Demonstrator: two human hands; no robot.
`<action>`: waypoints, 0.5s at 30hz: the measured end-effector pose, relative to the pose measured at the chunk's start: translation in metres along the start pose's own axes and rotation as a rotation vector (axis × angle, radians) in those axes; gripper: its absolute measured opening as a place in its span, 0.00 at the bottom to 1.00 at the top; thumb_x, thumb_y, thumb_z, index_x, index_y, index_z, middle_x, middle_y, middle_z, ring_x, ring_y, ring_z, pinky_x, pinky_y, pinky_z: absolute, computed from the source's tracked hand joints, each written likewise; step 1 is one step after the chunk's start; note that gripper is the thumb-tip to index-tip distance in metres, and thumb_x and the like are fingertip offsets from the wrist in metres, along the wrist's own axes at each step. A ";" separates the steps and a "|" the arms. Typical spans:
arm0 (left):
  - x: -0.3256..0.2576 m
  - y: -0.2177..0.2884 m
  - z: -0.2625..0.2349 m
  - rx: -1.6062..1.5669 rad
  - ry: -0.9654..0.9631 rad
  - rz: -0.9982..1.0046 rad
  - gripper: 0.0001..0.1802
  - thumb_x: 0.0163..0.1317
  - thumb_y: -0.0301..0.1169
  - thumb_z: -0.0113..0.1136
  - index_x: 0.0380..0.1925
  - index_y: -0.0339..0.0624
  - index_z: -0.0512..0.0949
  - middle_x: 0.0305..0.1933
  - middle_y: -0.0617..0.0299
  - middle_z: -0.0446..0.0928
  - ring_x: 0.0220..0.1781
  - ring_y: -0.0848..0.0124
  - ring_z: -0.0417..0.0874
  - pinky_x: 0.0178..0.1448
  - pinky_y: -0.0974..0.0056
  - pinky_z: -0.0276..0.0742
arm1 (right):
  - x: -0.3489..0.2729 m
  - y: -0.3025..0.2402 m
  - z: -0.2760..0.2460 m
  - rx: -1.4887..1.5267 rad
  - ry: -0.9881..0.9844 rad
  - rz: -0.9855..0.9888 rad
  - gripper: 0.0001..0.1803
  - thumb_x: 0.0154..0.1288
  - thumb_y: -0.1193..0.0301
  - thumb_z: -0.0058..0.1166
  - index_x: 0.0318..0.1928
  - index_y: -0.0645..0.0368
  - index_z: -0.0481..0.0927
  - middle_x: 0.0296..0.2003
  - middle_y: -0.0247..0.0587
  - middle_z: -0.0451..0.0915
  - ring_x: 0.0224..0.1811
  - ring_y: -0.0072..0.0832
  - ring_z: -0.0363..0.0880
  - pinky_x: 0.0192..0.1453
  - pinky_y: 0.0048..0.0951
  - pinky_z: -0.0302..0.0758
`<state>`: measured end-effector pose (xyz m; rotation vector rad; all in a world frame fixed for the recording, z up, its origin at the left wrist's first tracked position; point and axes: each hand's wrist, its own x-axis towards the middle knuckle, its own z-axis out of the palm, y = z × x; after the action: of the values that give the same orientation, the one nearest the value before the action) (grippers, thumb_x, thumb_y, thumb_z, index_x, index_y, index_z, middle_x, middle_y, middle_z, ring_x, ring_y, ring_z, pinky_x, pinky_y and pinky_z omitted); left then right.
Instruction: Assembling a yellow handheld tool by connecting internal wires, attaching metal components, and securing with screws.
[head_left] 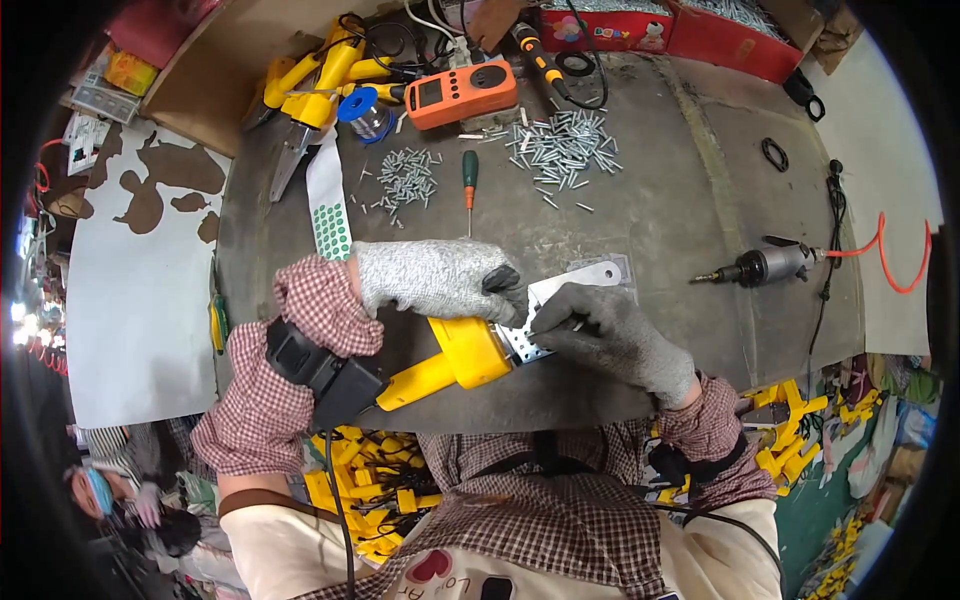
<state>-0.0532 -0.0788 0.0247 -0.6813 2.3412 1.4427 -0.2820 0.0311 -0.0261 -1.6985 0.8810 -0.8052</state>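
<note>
A yellow-handled power tool lies slantwise near the table's front edge, its pale flat metal plate pointing away to the right. Small holes dot the plate's end by the yellow body. My left hand, in a light grey knit glove with dark fingertips, reaches over the body; its closed fingertips are at the perforated end, and what they grip is hidden. From the right, my right hand, in a darker grey glove, bends over the plate with thumb and fingers pinched together. Whatever is in that pinch is too small to name.
Beyond my hands lie two piles of screws, a green-handled screwdriver, an orange meter and a solder spool. An air tool with a red hose rests at right. Green-dotted sticker strip lies left.
</note>
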 end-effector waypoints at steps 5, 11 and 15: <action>-0.016 0.007 0.025 0.355 0.222 -0.048 0.20 0.64 0.48 0.66 0.47 0.45 0.80 0.55 0.56 0.75 0.60 0.55 0.76 0.69 0.45 0.64 | -0.001 0.005 -0.002 -0.022 0.023 0.047 0.05 0.70 0.72 0.59 0.44 0.58 0.81 0.37 0.41 0.84 0.38 0.33 0.85 0.42 0.32 0.79; -0.028 0.017 0.097 0.512 0.729 -0.114 0.37 0.46 0.58 0.77 0.46 0.43 0.78 0.49 0.53 0.76 0.61 0.49 0.75 0.78 0.38 0.53 | 0.007 -0.008 0.007 -0.154 -0.029 0.008 0.10 0.66 0.73 0.62 0.47 0.59 0.80 0.41 0.41 0.81 0.45 0.36 0.82 0.52 0.35 0.78; -0.027 0.019 0.098 0.480 0.747 -0.096 0.32 0.49 0.54 0.76 0.45 0.44 0.78 0.43 0.52 0.77 0.57 0.51 0.77 0.77 0.39 0.54 | 0.000 -0.018 0.023 -0.617 -0.030 -0.133 0.15 0.59 0.75 0.61 0.48 0.56 0.81 0.42 0.42 0.79 0.48 0.41 0.79 0.60 0.41 0.75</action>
<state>-0.0392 0.0222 0.0086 -1.3165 2.9695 0.5670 -0.2590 0.0460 -0.0150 -2.3185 1.0745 -0.6241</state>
